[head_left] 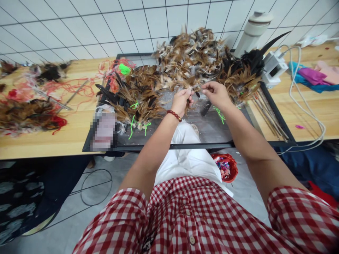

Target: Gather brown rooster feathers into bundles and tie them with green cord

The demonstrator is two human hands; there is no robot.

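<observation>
The left hand (180,102) has its thumb and fingertips pinched together on a little tuft of feathers (186,110), mostly hidden by the hand itself, so its shape is hard to make out. The right hand (216,94) faces it, just apart, thumb and forefinger nearly meeting; whether anything thin sits between them I cannot tell. A small dark feather (197,94) shows in the gap, its base unclear.

Behind the hands rises a loose pile (190,58), brown and tan with pale fluff, on a black-edged tray (209,145). Glossier brown bundles (143,93) with dark plumes lie to the left, tied with bright green string (131,128); more bundles (243,84) at the right are partly covered by the right forearm. A pixelated patch (103,132) conceals something at the tray's left corner.
</observation>
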